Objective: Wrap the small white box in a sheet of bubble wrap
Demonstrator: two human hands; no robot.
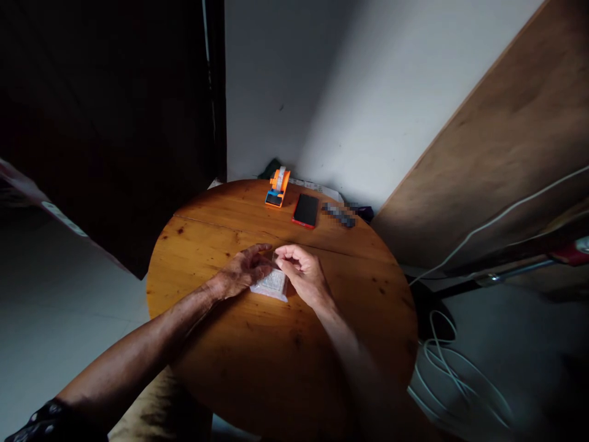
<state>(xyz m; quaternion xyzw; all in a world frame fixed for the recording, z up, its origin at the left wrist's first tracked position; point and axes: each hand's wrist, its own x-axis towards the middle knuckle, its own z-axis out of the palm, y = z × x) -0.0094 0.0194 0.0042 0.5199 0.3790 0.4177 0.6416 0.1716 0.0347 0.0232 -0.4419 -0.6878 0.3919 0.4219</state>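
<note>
A small clear plastic packet (271, 283) with a pale, bumpy surface lies on the round wooden table (221, 344). My left hand (240, 271) grips its left side, thumb over the top and index finger stretched toward the far edge. At the packet's far right corner, my right hand (306, 273) has thumb and fingertips pinched together on what looks like the clear film. Both hands cover part of the packet, so its far edge is mostly hidden.
Toward the back of the table stands an orange and blue tape dispenser (277, 189). Beside it lie a black phone with a red edge (305, 210) and a dark blurred-out object (339, 215). A wall rises behind. White cable (442, 356) coils on the floor at right.
</note>
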